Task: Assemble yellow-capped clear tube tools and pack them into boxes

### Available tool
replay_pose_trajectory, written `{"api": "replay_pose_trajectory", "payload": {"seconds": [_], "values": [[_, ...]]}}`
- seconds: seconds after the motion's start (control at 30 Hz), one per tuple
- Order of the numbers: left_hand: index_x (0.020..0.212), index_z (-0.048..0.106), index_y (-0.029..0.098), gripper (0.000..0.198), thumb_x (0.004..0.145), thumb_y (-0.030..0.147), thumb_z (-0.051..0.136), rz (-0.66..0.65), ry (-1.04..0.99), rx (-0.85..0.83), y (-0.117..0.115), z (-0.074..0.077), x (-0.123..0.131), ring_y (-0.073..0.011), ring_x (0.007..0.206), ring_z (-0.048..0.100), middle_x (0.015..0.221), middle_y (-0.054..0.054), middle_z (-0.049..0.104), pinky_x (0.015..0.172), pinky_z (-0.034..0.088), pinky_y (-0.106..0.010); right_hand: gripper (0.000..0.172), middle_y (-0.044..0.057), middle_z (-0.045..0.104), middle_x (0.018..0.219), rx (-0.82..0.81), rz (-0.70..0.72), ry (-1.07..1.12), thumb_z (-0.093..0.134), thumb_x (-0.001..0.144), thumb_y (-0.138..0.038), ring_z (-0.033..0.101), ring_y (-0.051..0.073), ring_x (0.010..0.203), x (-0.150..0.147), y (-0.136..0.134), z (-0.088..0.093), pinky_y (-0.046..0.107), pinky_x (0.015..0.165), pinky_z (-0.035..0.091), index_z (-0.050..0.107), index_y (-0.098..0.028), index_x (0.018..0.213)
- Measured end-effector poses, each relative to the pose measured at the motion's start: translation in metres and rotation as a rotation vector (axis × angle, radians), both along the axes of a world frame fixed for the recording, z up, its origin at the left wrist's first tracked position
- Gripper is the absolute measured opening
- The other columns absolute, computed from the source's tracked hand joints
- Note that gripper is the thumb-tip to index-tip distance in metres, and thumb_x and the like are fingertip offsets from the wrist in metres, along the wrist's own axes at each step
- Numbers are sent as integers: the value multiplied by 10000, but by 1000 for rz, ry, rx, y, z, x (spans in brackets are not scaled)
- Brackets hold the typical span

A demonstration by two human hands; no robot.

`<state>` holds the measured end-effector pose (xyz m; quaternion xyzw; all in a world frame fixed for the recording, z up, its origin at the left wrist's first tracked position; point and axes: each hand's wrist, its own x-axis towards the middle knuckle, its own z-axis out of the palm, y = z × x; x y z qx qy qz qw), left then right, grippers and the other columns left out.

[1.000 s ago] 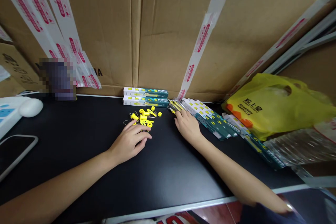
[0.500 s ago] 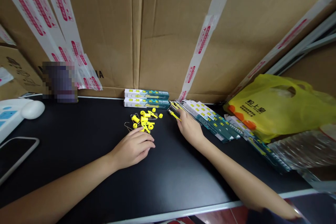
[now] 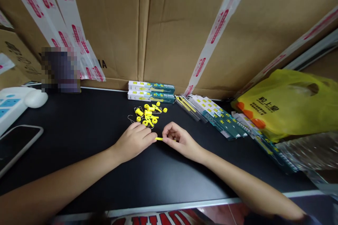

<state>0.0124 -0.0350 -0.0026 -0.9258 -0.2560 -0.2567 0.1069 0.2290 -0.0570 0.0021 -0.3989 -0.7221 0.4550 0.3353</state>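
A phone point(image 3: 19, 147) lies well left of your fingers, while your left hand point(image 3: 136, 141) keeps its fingers folded together, their grip too hidden to tell. Yellow parts point(image 3: 148, 115) lie scattered just beyond those fingertips, two boxes point(image 3: 151, 91) farther behind. A slim yellow rod point(image 3: 159, 139) spans the gap between both hands' fingertips, pinched by your right hand point(image 3: 183, 141). Clear tubes point(image 3: 188, 108) rest beyond the right fingers, a yellow bag point(image 3: 293, 100) farther right.
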Motion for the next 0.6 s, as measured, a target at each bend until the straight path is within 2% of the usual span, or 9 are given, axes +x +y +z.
{"api": "replay_pose_trajectory", "payload": {"seconds": [0.07, 0.2, 0.3, 0.4, 0.47, 0.6], "values": [[794, 604, 187, 272, 961, 245, 397, 3, 14, 13, 2, -1, 0, -144, 639, 527, 631, 8, 570, 647, 374, -294, 205, -24, 503, 739, -11, -6, -32, 589, 859, -376, 431, 86, 593, 6, 5, -1, 218, 547, 368, 520, -183, 860], [764, 587, 182, 256, 945, 232, 413, -19, 30, 75, 0, -1, 0, -144, 589, 498, 591, 14, 544, 591, 331, -296, 259, -38, 498, 653, -59, -23, -3, 632, 823, -398, 416, 79, 542, 13, 12, -1, 212, 506, 338, 521, -175, 751], [803, 595, 184, 197, 923, 226, 446, -47, 54, 112, -3, -1, 1, -150, 590, 503, 601, 15, 548, 587, 327, -305, 239, -37, 511, 678, -82, -18, 65, 643, 819, -382, 450, 78, 556, 8, 6, -3, 213, 529, 372, 513, -182, 801], [824, 590, 185, 174, 925, 207, 449, -57, 73, 97, -6, -4, 3, -150, 586, 522, 615, 19, 558, 567, 321, -306, 201, -37, 501, 685, -30, 4, 31, 609, 846, -371, 455, 81, 562, -1, -3, -7, 214, 529, 375, 522, -189, 855], [838, 582, 187, 176, 937, 244, 448, -46, 53, 4, -6, -6, 3, -151, 611, 555, 651, 16, 586, 574, 341, -299, 188, -40, 503, 665, -1, -2, 22, 585, 863, -368, 460, 83, 550, -5, -5, -8, 215, 517, 370, 519, -192, 862], [941, 568, 197, 133, 929, 303, 489, 35, -133, -351, 2, -8, 0, -143, 722, 627, 835, 11, 668, 647, 417, -260, 208, -62, 479, 573, -5, -135, 134, 577, 870, -382, 447, 82, 483, 2, 4, -4, 218, 481, 351, 485, -197, 843]]}}
